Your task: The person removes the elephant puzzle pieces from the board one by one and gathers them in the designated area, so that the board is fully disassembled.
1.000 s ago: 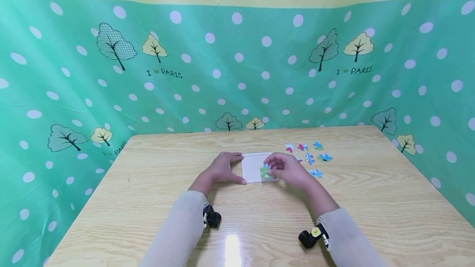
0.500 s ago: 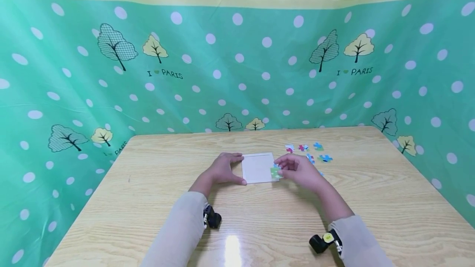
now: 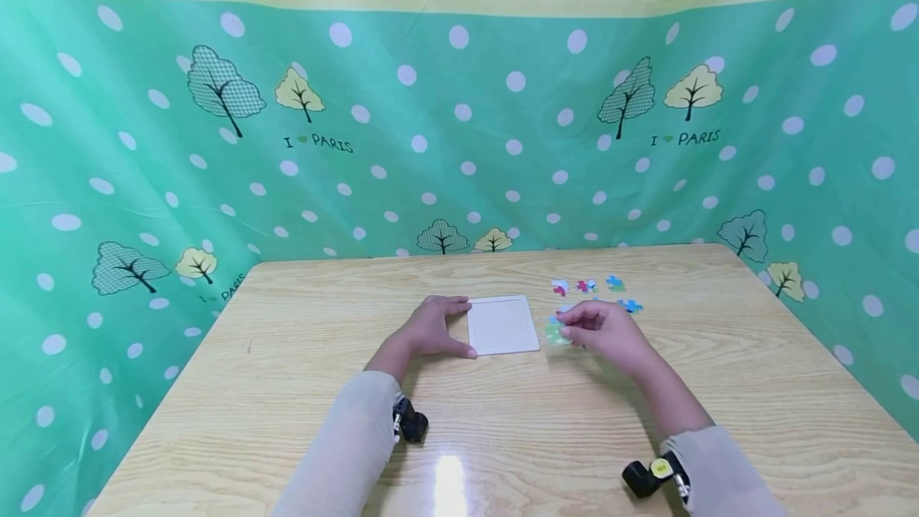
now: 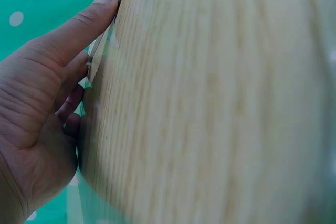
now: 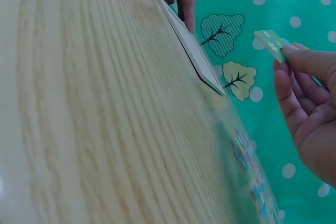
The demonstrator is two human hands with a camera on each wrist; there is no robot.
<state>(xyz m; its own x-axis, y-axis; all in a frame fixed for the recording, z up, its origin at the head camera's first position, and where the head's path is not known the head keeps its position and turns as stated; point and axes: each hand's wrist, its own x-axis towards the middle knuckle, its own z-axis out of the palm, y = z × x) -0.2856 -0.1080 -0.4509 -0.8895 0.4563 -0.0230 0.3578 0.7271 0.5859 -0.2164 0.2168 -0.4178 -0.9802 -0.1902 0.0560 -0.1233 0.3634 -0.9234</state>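
Note:
A flat white square puzzle tray with a thin rim lies on the table in the head view. My left hand holds it at its left side, thumb at the near corner and fingers at the far one. Right of the tray, my right hand pinches a green jigsaw puzzle piece between thumb and fingers. White marks show on the green puzzle piece in the right wrist view, raised above the table. In the left wrist view my thumb presses along the tray's edge.
Several loose jigsaw pieces in blue, red and white lie on the wooden table behind and beside my right hand, which covers some of them. A green dotted curtain hangs behind the table.
My right hand has moved right with the green puzzle piece, from over the tray to beside it, uncovering the tray's right part. The left hand has stayed in place.

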